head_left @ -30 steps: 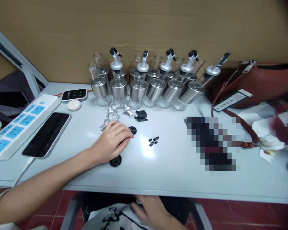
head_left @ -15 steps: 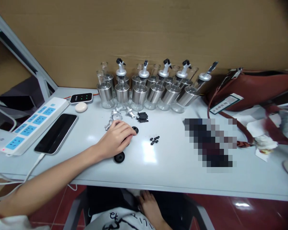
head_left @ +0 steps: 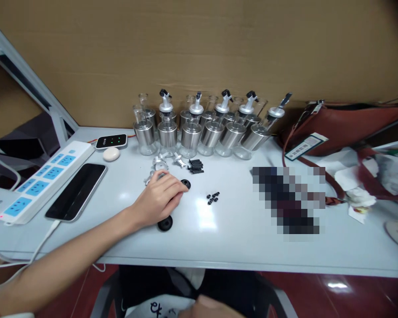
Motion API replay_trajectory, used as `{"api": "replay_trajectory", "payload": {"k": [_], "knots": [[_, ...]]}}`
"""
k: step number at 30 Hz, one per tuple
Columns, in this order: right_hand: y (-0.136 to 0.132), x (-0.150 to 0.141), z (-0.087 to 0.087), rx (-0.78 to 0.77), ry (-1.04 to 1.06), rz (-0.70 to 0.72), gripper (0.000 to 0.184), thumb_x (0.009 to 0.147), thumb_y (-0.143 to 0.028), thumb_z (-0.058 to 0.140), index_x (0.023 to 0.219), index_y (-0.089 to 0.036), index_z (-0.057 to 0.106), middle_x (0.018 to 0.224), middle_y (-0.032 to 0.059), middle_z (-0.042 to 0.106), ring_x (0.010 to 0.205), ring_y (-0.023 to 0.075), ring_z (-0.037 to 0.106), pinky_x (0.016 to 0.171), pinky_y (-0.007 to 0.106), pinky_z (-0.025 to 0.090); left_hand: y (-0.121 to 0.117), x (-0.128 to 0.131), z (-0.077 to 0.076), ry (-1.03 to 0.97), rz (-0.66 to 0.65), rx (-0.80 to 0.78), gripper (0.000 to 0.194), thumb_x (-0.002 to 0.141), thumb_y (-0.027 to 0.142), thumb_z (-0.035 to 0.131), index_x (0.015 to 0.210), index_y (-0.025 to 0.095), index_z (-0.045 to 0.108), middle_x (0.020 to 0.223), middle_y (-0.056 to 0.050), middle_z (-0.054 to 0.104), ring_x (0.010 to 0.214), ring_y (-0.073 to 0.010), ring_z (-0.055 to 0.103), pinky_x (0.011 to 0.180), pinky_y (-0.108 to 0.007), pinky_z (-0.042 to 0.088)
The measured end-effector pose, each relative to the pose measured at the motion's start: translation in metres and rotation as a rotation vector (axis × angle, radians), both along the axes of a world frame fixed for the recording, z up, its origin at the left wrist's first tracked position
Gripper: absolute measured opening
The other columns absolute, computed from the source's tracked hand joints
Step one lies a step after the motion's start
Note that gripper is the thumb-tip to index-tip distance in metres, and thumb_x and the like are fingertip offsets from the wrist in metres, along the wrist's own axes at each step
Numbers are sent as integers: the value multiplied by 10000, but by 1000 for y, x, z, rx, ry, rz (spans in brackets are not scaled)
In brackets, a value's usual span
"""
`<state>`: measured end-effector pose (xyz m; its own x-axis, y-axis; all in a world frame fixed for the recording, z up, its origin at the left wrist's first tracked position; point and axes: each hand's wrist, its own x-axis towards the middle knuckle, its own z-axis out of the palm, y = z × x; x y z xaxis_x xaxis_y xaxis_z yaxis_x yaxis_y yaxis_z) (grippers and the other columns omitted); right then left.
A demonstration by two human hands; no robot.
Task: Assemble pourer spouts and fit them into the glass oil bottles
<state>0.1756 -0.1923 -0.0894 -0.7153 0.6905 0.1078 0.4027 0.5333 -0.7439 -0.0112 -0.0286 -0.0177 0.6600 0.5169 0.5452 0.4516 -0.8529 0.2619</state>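
My left hand (head_left: 161, 196) rests palm down on the table, fingers stretched out and lying close together. Its fingertips touch a round black cap (head_left: 185, 184), and another black cap (head_left: 165, 223) lies just below the palm. Beyond the knuckles are several silver pourer tops (head_left: 160, 164), partly covered by the hand. Beside them sits a bunch of thin black tubes (head_left: 195, 166). Small black plugs (head_left: 213, 198) are scattered to the right of the fingertips. At the bottom edge, over my lap, my right hand (head_left: 212, 308) is cut off and blurred, with its fingers hidden.
Glass bottles with steel sleeves (head_left: 191, 134) stand in rows at the back, several bearing pourers. A phone (head_left: 77, 192) and a power strip (head_left: 49, 181) are on the left. A brown bag (head_left: 348, 128), crumpled paper and a pixelated dark patch are on the right.
My right hand has shifted down in the picture, nearer my body. My left hand stays by the black caps with little movement. The view has tilted slightly.
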Motion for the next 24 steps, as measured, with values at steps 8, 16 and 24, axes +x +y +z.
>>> {"api": "replay_trajectory", "payload": {"k": [8, 16, 24], "knots": [[151, 12, 120, -16, 156, -329, 319, 962, -327, 338, 702, -199, 474, 614, -24, 504, 557, 112, 462, 554, 238, 359, -4, 7, 9, -86, -9, 6, 127, 913, 174, 417, 995, 183, 514, 898, -33, 663, 903, -186, 581, 982, -440, 290], [175, 8, 90, -158, 419, -413, 404, 937, -510, 350, 714, -194, 466, 659, -15, 473, 614, 125, 439, 598, 244, 374, 7, 24, 20, -78, 49, -27, 237, 787, 318, 399, 934, 161, 498, 885, -68, 624, 874, -241, 560, 891, -471, 279], [161, 7, 86, -18, 281, -371, 298, 977, -331, 310, 748, -202, 451, 635, -21, 480, 575, 116, 454, 570, 233, 365, -2, 16, 8, -55, 11, -101, 229, 778, 301, 392, 943, 164, 473, 835, -45, 582, 823, -215, 550, 889, -462, 256]]}}
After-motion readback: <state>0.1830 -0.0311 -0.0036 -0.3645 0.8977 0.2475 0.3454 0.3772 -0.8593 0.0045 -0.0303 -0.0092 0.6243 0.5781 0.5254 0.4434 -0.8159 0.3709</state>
